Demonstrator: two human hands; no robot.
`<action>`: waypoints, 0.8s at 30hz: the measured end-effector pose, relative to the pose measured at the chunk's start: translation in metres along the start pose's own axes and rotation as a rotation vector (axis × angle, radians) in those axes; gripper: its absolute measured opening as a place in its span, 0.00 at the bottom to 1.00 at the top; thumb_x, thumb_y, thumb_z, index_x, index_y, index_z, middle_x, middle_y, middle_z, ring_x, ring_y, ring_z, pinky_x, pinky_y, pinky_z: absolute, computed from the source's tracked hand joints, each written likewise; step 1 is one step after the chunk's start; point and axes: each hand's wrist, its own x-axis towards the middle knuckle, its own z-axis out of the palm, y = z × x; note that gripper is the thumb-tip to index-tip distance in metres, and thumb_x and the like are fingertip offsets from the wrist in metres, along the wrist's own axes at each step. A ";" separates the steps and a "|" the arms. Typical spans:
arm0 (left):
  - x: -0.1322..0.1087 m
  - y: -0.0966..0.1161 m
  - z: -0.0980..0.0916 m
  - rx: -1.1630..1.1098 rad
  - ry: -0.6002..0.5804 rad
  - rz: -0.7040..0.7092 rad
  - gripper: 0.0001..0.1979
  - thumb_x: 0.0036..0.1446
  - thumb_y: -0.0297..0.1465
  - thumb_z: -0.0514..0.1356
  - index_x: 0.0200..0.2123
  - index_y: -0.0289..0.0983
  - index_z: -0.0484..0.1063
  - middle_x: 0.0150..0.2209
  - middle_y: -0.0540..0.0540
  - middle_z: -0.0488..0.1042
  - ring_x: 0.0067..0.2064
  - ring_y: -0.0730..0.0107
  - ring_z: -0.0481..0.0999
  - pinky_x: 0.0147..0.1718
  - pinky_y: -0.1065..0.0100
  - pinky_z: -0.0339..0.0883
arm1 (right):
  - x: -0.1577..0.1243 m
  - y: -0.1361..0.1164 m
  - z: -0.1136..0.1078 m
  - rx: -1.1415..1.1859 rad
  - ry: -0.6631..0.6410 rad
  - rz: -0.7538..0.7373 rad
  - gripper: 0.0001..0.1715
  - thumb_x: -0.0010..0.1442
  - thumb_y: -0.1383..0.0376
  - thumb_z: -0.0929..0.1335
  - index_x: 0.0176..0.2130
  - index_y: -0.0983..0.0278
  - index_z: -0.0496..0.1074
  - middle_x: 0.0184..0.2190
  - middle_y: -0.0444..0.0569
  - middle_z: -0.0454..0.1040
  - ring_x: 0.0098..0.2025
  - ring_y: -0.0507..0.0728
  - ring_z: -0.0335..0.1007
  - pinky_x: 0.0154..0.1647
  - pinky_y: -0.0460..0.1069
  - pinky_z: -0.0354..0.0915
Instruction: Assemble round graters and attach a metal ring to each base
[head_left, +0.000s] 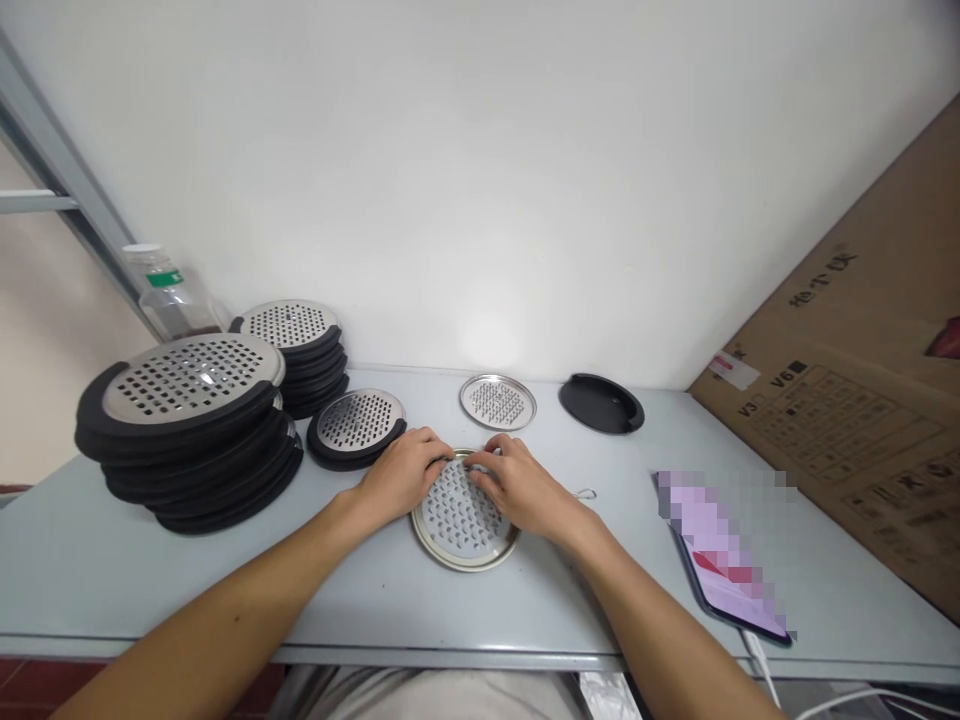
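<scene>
steel grater disc [457,525] lies flat near the front edge of the table [225,590], under the left hand [401,475] and right hand [521,487], fingers [480,462] curled together on its perforated face, any clamp unclear. those holes could nick a slipping fingertip; uneven pressure could tip the rim.

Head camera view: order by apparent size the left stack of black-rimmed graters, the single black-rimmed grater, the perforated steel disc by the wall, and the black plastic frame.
1. Left stack of black-rimmed graters
2. Single black-rimmed grater
3. Perforated steel disc and black plastic frame, too alike to rank
</scene>
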 end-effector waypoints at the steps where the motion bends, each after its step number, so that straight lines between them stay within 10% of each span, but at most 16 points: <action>1: 0.000 0.000 0.001 -0.003 -0.002 -0.002 0.12 0.61 0.25 0.55 0.43 0.39 0.77 0.40 0.45 0.75 0.44 0.64 0.74 0.47 0.63 0.67 | 0.000 0.000 0.001 -0.002 0.001 -0.001 0.18 0.67 0.61 0.61 0.51 0.59 0.73 0.43 0.55 0.65 0.48 0.61 0.64 0.52 0.57 0.62; 24: 0.004 -0.008 -0.001 0.097 -0.120 0.071 0.15 0.62 0.23 0.53 0.43 0.40 0.80 0.40 0.44 0.74 0.42 0.65 0.73 0.43 0.65 0.66 | 0.002 -0.003 0.004 -0.147 -0.031 -0.016 0.25 0.62 0.76 0.61 0.53 0.58 0.73 0.41 0.55 0.66 0.44 0.61 0.63 0.43 0.51 0.61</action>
